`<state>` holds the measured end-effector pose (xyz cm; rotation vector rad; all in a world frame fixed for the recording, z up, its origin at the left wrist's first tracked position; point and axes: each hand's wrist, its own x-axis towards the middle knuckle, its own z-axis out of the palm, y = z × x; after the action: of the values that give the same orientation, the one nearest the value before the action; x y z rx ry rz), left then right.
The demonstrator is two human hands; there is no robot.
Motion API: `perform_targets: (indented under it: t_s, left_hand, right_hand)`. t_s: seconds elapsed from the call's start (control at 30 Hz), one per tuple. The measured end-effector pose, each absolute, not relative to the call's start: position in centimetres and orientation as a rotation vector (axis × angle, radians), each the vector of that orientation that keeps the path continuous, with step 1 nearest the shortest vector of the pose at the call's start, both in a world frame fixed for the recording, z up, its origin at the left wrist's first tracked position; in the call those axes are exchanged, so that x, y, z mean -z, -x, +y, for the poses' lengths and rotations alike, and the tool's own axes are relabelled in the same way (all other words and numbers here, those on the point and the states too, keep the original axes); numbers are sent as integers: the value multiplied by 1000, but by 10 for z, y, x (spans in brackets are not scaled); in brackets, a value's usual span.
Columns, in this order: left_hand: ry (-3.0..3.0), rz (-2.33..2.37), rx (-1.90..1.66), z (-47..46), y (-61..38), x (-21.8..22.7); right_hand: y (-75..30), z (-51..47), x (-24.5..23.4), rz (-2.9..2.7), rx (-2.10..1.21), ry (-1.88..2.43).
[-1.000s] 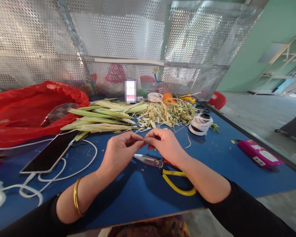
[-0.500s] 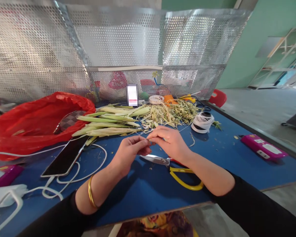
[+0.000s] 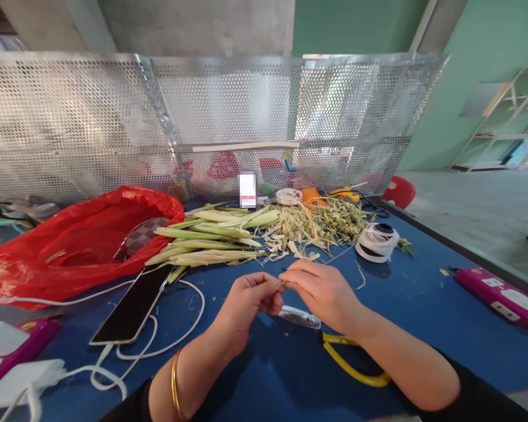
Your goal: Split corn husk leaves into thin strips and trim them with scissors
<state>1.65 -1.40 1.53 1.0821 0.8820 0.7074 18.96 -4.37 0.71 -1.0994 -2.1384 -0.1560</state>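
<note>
My left hand [image 3: 257,299], with a gold bangle at the wrist, pinches thumb to forefinger. Its tips meet those of my right hand [image 3: 321,290], which is also closed in a pinch. A thin yellowish strand [image 3: 285,283] shows between the fingertips; the rest of it is hidden. Under the right hand and forearm lie yellow-handled scissors [image 3: 356,369], their silver blades [image 3: 299,317] showing between my hands. Beyond the hands rest long pale-green husk-like leaves [image 3: 215,234] and a heap of dry plant scraps [image 3: 317,225].
A red plastic bag [image 3: 79,252] and a dark phone [image 3: 129,308] with a white cable are at left. To the right stand a white thread spool [image 3: 377,242] and a magenta power strip [image 3: 501,293]. A perforated metal screen [image 3: 229,99] closes the back.
The view has tilted up and shifted slightly left, so everything appears lower and further right. Both hands still pinch at the same meeting point.
</note>
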Motion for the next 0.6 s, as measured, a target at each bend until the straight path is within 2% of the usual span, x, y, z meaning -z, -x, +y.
perform_targets:
  t_s: [0.2,0.4,0.47,0.6]
  left_hand:
    - [-1109,859,-685,-15,-17,-18]
    - [-1245,1000,-772,-10,-22,-24]
    - [-1308,1040,-742,-7,-28,-23]
    - [-1578,1144,-690,6,-45,-14]
  right_hand:
    - [-187,-47,-7,-2105,322,1182]
    - [-247,-31,-34,-1717,177,1344]
    - [-270,-22,-32,-1573,75,1396]
    - [-288,-13,-13,-1298,-374,1460]
